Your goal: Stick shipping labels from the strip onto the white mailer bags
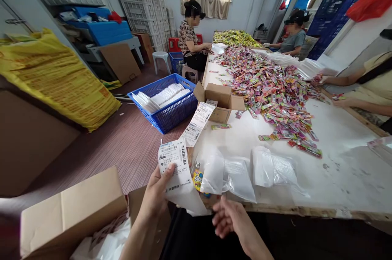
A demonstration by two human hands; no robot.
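My left hand [157, 190] pinches a white barcode label sheet [174, 166] and holds it upright at the near edge of the white table [337, 141]. A long strip of the same labels [198, 123] runs from it up toward a small open cardboard box [221, 97]. My right hand [228, 217] hangs below the table edge with its fingers loosely curled and nothing in it. Clear plastic bags [235, 174] lie on the table just above it, one with a yellow printed packet [198, 179] inside.
A big heap of colourful candy packets [269, 88] covers the table's middle. Three other people sit around the far and right sides. A blue basket of white bags [167, 102] stands on the floor at left. An open cardboard carton [70, 211] is by my left knee.
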